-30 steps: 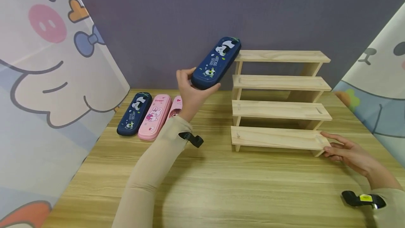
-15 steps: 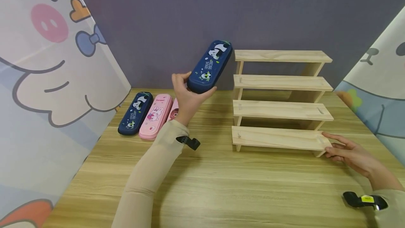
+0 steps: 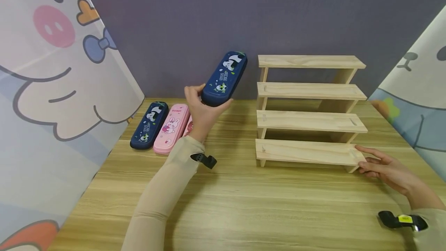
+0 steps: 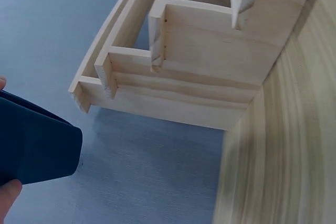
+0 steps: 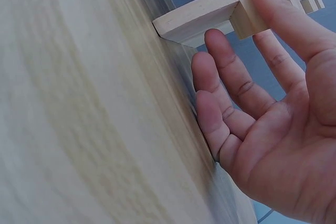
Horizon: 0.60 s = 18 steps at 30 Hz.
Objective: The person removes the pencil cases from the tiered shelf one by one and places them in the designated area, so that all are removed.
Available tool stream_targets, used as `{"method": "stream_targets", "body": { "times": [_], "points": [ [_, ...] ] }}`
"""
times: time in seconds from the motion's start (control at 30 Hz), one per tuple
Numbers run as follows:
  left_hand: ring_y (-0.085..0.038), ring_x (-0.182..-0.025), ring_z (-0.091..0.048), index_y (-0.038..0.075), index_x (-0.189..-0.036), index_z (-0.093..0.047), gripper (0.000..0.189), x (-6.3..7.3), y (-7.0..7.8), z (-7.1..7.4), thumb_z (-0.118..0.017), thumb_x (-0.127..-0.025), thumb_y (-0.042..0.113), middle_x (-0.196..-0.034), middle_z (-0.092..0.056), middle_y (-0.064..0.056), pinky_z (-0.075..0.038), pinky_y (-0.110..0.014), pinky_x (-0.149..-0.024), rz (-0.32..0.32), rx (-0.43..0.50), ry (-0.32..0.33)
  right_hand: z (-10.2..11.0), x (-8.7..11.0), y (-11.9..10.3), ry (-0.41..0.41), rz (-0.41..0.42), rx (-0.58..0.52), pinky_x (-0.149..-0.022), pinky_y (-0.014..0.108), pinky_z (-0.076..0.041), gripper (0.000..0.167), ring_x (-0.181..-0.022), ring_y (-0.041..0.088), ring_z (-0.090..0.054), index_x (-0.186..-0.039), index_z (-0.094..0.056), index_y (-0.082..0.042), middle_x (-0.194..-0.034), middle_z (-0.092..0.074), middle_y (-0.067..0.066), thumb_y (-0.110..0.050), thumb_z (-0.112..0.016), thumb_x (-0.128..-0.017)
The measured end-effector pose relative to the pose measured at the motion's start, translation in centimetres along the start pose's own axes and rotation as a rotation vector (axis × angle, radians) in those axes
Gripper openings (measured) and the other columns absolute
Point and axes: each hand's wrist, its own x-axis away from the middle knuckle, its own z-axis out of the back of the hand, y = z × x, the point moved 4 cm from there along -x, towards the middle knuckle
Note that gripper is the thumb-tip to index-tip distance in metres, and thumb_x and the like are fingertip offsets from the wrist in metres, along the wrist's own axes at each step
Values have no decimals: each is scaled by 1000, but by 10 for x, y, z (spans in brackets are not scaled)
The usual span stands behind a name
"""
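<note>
In the head view my left hand [image 3: 203,113] grips a dark blue pencil case with pandas [image 3: 224,78] by its near end. The case is tilted in the air left of a four-step wooden display shelf [image 3: 310,152]. The left wrist view shows the case's plain dark side [image 4: 39,142], apart from the shelf. My right hand [image 3: 388,171] pinches the right end of the lowest board between thumb and index finger. Its other fingers curl loosely beside the board in the right wrist view, where the thumb [image 5: 289,19] lies against the wood.
Another blue panda pencil case [image 3: 149,125] lies at the table's left. Beside it is a pink rabbit pencil case [image 3: 170,129], then a further pink case [image 3: 189,126] mostly hidden by my left arm. A grey wall [image 3: 181,30] stands behind the wooden table [image 3: 278,204].
My left hand has moved left and slightly down with the blue pencil case, away from the shelf's upper left end. The right hand keeps its place on the lowest board.
</note>
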Motion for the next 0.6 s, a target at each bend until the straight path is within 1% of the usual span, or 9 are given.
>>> {"method": "stream_targets", "body": {
  "times": [0.13, 0.2, 0.37, 0.5, 0.6],
  "points": [
    [-26, -104, -47, -8, -109, -52, 71, 5, -3, 2, -97, -56, 6, -111, -45, -17, -49, -32, -86, 0, -36, -1, 2, 0, 1, 16, -14, 31, -79, 24, -53, 66, -97, 12, -66, -145, -50, -37, -112, -68, -3, 12, -38, -102],
    [-26, -103, -47, -8, -108, -52, 71, 8, -4, 4, -97, -56, 8, -110, -45, -17, -49, -31, -83, 3, -45, -4, 2, 1, 1, 26, -18, 41, -79, 24, -53, 67, -97, 12, -66, -145, -50, -37, -113, -68, -4, 12, -38, -102],
    [-28, -101, -47, -8, -108, -50, 72, 16, -6, 7, -98, -56, 10, -110, -45, -19, -49, -30, -78, 11, -52, -13, 1, 0, 2, 18, -10, 16, -79, 24, -53, 68, -97, 12, -66, -145, -51, -37, -112, -68, -2, 13, -36, -102],
    [-27, -103, -48, -7, -109, -50, 73, 22, -10, 10, -98, -57, 10, -112, -45, -19, -47, -30, -83, 61, -54, -31, 0, 0, 1, 6, -2, 2, -79, 24, -53, 68, -97, 12, -66, -145, -51, -36, -110, -69, -1, 14, -36, -102],
    [-27, -104, -48, -7, -111, -51, 75, 27, -12, 13, -98, -56, 11, -113, -46, -19, -45, -32, -86, 97, -66, -60, 0, 0, 0, -1, 2, 4, -79, 24, -53, 68, -98, 12, -66, -146, -50, -36, -110, -69, -1, 14, -35, -102]
  ]
}}
